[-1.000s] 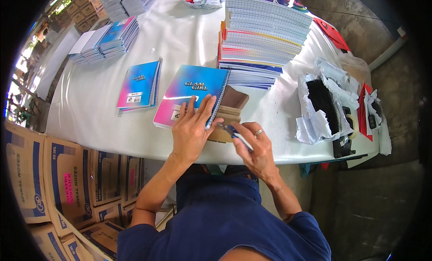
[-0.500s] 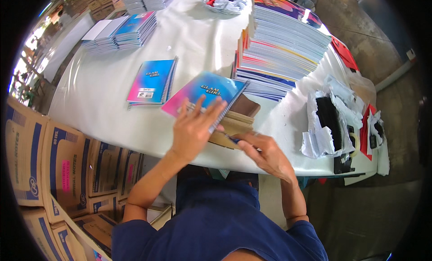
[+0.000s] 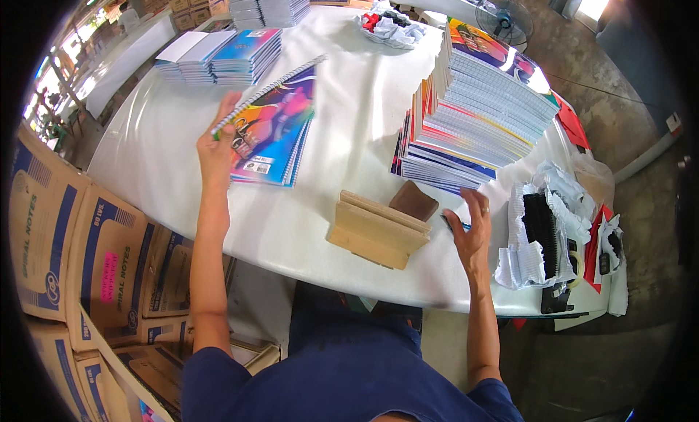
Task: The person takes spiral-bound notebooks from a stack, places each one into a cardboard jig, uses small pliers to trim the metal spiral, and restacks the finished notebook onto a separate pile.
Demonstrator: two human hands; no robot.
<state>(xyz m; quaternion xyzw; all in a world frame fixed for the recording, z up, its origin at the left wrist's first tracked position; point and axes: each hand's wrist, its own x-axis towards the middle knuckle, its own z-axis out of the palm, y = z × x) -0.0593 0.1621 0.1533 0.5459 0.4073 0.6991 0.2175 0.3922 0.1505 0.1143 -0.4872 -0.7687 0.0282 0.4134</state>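
Observation:
My left hand (image 3: 218, 142) grips a spiral notebook (image 3: 275, 120) by its wire-bound edge. The notebook's cover is purple, orange and pink, and it lies tilted over a small pile of blue notebooks (image 3: 297, 156) on the table. My right hand (image 3: 472, 229) is closed on a thin dark-blue tool (image 3: 456, 221), whose kind I cannot make out. That hand rests near the front of a tall stack of notebooks (image 3: 473, 109). Between the hands stands a tan slotted stand (image 3: 378, 233), with a brown block (image 3: 414, 200) behind it.
Notebook piles (image 3: 244, 54) stand at the far left of the white table (image 3: 349, 123). A bag of scraps (image 3: 393, 30) lies at the back. A torn white box with black contents (image 3: 537, 229) sits at right. Cartons (image 3: 109, 254) line the left side; a fan (image 3: 504, 21) stands behind.
My left hand has moved left from the stand to the small pile, now holding a notebook with a purple-orange cover. My right hand has moved right, away from the stand, with the tool.

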